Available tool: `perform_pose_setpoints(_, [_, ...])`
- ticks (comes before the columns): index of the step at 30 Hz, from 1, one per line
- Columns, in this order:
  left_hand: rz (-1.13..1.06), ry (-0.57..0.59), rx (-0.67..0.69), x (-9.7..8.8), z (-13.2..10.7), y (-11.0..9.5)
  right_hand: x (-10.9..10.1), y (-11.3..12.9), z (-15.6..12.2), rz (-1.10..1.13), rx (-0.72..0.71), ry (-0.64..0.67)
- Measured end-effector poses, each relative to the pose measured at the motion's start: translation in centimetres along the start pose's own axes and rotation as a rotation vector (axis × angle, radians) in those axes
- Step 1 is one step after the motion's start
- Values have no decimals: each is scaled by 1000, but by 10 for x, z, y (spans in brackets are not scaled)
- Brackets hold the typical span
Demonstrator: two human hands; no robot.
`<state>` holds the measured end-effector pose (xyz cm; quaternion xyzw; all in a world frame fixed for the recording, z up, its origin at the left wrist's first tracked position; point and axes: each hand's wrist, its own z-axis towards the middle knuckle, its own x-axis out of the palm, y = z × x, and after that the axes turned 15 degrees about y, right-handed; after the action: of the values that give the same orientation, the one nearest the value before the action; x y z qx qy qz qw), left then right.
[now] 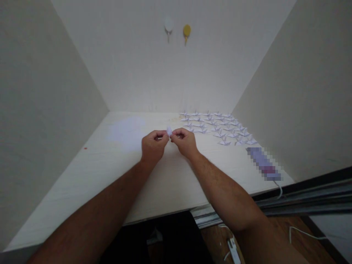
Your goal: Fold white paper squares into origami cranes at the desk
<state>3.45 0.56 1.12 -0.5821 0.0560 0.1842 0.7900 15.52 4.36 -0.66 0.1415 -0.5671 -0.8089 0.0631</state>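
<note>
Between my two hands, over the middle of the table, is a small piece of folded white paper [169, 130]. My left hand [154, 145] pinches its left side between thumb and fingers. From the right, my right hand [183, 141] pinches the other side in the same way. The paper stands up between the fingertips, and its lower part is hidden by them. Several white folded paper cranes [217, 124] sit in rows at the back right of the table. White paper sheets [126, 128] lie flat to the left of my hands.
The pale table [110, 194] stands in a corner between walls. A pixelated flat object [264, 164] with a cable lies near the right edge. Two hooks, white [168, 25] and yellow [187, 30], are on the back wall. Below right, a power strip [233, 250] lies on the wooden floor.
</note>
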Motion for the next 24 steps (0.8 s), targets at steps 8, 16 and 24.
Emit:
perform_pose_setpoints(8, [-129, 41, -1, 0, -3, -4, 2, 6, -3, 94, 16, 21])
perform_pose_setpoints(16, [-147, 41, 1, 1, 1, 7, 4, 6, -2, 73, 15, -14])
perform_pose_setpoints(24, [-288, 22, 38, 6, 6, 17, 7, 3, -1, 236, -21, -16])
